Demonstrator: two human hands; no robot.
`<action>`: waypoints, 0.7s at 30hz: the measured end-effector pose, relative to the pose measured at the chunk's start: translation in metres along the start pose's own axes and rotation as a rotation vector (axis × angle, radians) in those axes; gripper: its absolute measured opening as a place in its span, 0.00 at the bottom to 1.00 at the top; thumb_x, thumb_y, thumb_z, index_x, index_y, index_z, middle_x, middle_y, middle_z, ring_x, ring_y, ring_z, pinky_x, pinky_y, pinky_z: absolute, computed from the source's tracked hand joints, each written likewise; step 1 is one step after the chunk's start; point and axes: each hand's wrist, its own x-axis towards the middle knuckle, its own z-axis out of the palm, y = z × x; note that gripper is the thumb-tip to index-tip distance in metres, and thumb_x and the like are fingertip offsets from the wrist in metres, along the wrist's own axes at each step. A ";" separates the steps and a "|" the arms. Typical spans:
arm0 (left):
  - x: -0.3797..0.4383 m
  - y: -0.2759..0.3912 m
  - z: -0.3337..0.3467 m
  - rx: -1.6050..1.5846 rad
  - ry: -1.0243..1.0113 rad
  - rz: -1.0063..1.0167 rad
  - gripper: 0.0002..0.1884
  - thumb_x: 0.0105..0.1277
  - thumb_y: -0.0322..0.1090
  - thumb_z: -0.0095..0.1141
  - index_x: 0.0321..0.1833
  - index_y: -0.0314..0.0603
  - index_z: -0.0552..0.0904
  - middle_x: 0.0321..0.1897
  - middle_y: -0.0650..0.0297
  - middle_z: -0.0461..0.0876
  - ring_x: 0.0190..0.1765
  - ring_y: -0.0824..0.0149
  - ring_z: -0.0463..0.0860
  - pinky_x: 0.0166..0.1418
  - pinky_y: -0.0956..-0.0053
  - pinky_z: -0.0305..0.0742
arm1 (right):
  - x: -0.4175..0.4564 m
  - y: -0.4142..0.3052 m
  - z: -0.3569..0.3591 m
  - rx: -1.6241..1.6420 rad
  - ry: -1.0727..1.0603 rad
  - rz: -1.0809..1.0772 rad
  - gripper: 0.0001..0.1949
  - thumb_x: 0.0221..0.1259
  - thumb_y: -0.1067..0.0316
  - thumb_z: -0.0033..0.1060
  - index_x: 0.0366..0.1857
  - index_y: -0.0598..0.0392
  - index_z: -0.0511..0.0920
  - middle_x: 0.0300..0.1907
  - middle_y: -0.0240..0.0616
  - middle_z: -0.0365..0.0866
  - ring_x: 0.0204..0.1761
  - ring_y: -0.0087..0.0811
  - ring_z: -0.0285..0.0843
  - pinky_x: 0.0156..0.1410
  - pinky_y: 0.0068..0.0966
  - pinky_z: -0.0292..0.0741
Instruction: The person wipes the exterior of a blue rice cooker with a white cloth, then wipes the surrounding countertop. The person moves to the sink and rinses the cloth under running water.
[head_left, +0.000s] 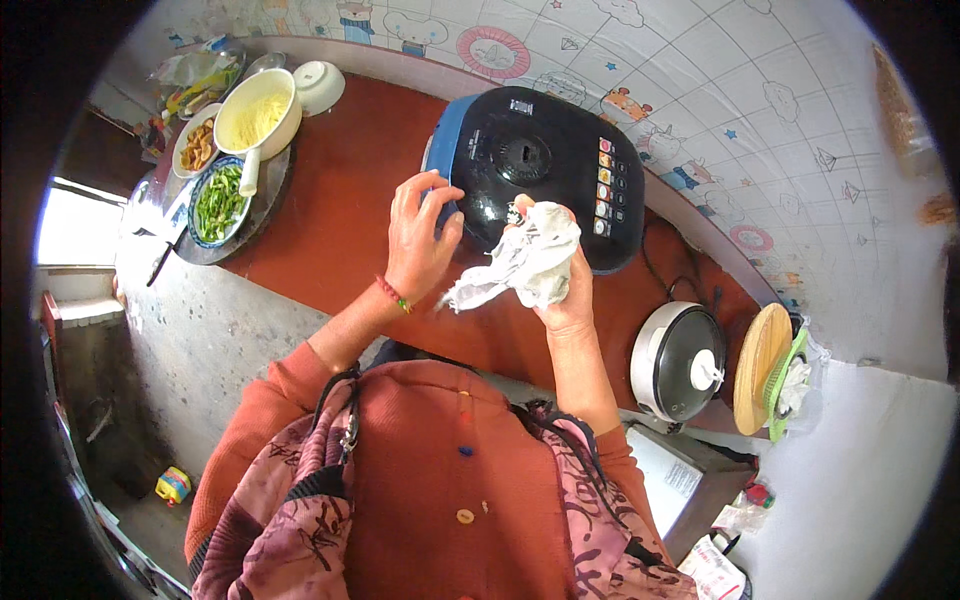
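Note:
A large black and blue electric cooker (487, 142) with picture buttons on its lid stands on the red-brown tabletop (337, 172). My left hand (421, 232) is at the cooker's near left edge, its fingers curled against the blue part there; whether they grip it cannot be told. My right hand (574, 285) holds a crumpled white cloth (536, 259) in front of the cooker's lid, and one end of the cloth hangs out to the left.
Back left are a colander of pale shreds (259, 112), a bowl of brown pieces (197, 148), chopped greens (219, 202), a knife (161, 259) and an upturned white bowl (319, 86). At right stand a round white appliance (679, 360) and a wooden board (761, 367).

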 end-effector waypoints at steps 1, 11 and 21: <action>0.001 0.012 -0.006 -0.001 -0.010 0.011 0.15 0.60 0.21 0.59 0.49 0.39 0.79 0.54 0.52 0.75 0.59 0.50 0.75 0.64 0.59 0.71 | -0.001 0.001 -0.001 0.032 0.037 -0.006 0.15 0.79 0.58 0.43 0.61 0.50 0.70 0.70 0.52 0.71 0.59 0.40 0.80 0.60 0.36 0.82; -0.025 0.066 -0.006 -0.719 -0.428 -0.640 0.14 0.64 0.29 0.64 0.50 0.35 0.79 0.41 0.62 0.77 0.42 0.69 0.77 0.50 0.72 0.75 | -0.025 0.003 0.000 -0.368 0.137 -0.120 0.20 0.79 0.51 0.45 0.64 0.53 0.68 0.61 0.43 0.77 0.60 0.34 0.79 0.62 0.33 0.79; 0.069 0.078 -0.013 -0.456 -0.108 -0.192 0.09 0.67 0.21 0.58 0.47 0.37 0.84 0.44 0.62 0.84 0.48 0.70 0.82 0.53 0.75 0.76 | -0.067 -0.018 -0.016 -0.954 0.155 -0.059 0.09 0.75 0.67 0.54 0.49 0.57 0.83 0.47 0.33 0.87 0.45 0.22 0.84 0.50 0.21 0.78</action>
